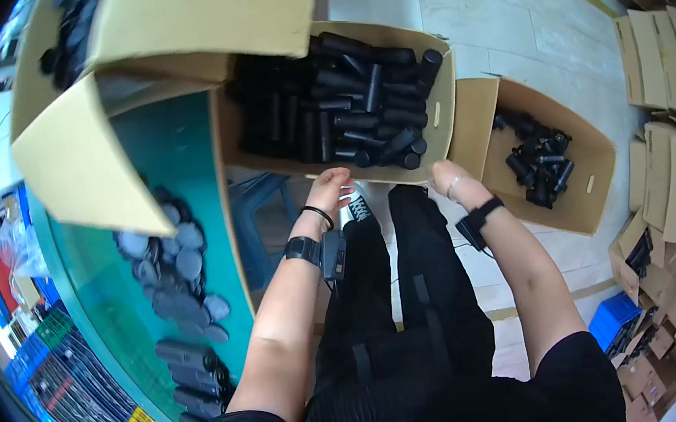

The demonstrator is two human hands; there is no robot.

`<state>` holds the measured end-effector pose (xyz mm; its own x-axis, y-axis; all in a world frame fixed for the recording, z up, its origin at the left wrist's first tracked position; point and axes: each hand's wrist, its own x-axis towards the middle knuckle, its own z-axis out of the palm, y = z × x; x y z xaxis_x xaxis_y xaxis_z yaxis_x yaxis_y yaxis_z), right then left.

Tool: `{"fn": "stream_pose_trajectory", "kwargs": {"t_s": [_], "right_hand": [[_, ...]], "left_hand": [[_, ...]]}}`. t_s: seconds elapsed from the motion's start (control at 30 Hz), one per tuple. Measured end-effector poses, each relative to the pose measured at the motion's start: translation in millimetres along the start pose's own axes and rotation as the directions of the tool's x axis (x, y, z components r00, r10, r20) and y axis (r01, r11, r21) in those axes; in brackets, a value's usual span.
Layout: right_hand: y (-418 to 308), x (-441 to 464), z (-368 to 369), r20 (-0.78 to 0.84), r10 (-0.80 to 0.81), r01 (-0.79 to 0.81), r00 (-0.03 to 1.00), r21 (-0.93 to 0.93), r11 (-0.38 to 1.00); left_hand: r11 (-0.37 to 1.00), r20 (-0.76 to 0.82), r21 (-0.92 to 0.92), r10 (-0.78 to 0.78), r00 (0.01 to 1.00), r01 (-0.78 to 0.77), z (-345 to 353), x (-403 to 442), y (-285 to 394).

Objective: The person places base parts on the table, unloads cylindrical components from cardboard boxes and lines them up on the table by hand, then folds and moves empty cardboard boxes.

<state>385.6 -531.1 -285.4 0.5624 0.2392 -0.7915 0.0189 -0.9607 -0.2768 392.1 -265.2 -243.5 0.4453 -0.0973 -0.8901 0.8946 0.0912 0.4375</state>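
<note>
A cardboard box [448, 111] filled with black cylindrical parts [374, 90] is in front of me in the head view. My left hand [330, 187] is closed at its near rim, fingers curled over the edge. At the near right corner of the same box, my right hand [445, 175] is closed on the rim; its fingertips are partly hidden. Both wrists carry black straps with small devices.
On the right, a smaller cardboard box [593, 182] holds several black parts. A green table [91, 239] with dark discs [185, 262] and black cylinders [194, 377] stands left. Large flaps [199, 18] rise at the upper left. Stacked cartons [667, 173] line the far right.
</note>
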Motion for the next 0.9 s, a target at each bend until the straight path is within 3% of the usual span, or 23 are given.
{"fn": "stream_pose_trajectory", "kwargs": {"t_s": [0.07,0.2,0.3,0.33,0.37,0.43,0.47,0.53,0.6,0.73,0.83,0.87,0.9], "right_hand": [[18,51,9,-0.041,0.123,-0.121,0.992,0.047,0.992],[25,128,21,-0.104,0.153,-0.147,0.983,0.07,0.987],[22,179,51,-0.49,0.125,-0.178,0.863,-0.062,0.982],[26,193,60,-0.478,0.131,-0.177,0.868,-0.052,0.983],[29,204,66,-0.385,0.333,-0.275,0.861,0.198,0.941],[36,221,76,-0.061,0.629,-0.478,0.775,0.594,0.647],[38,227,80,-0.04,0.628,-0.489,0.777,0.589,0.643],[43,229,86,-0.375,0.411,-0.007,0.831,0.732,0.682],[34,214,37,-0.473,0.236,0.161,0.849,0.657,0.737],[32,222,-27,-0.543,0.082,0.263,0.836,0.526,0.809],[29,255,-37,-0.294,-0.016,0.059,0.956,0.141,0.988],[27,267,-34,-0.289,-0.018,0.062,0.957,0.144,0.988],[24,278,-29,-0.208,-0.044,0.05,0.977,0.022,0.999]], "left_hand": [[0.997,-0.015,0.036,-0.063,0.998,0.064,7,39,-5],[0.977,-0.078,0.098,-0.184,0.98,0.191,16,123,-24],[0.959,-0.133,0.094,-0.255,0.958,0.268,25,176,-44],[0.963,-0.138,0.054,-0.254,0.957,0.263,28,191,-49],[0.965,-0.143,0.013,-0.256,0.956,0.261,31,203,-55],[0.961,-0.155,-0.029,-0.277,0.948,0.276,35,223,-64],[0.965,-0.137,-0.048,-0.262,0.955,0.257,35,234,-69],[0.971,-0.099,-0.088,-0.23,0.968,0.222,37,250,-79],[0.965,-0.154,-0.116,-0.251,0.956,0.235,38,268,-90],[0.961,-0.277,-0.165,-0.262,0.924,0.223,48,287,-99],[0.96,-0.306,-0.17,-0.264,0.915,0.22,74,298,-86],[0.984,-0.314,-0.091,-0.177,0.933,0.156,79,302,-84],[0.996,-0.313,-0.012,-0.09,0.945,0.09,85,307,-84]]}}
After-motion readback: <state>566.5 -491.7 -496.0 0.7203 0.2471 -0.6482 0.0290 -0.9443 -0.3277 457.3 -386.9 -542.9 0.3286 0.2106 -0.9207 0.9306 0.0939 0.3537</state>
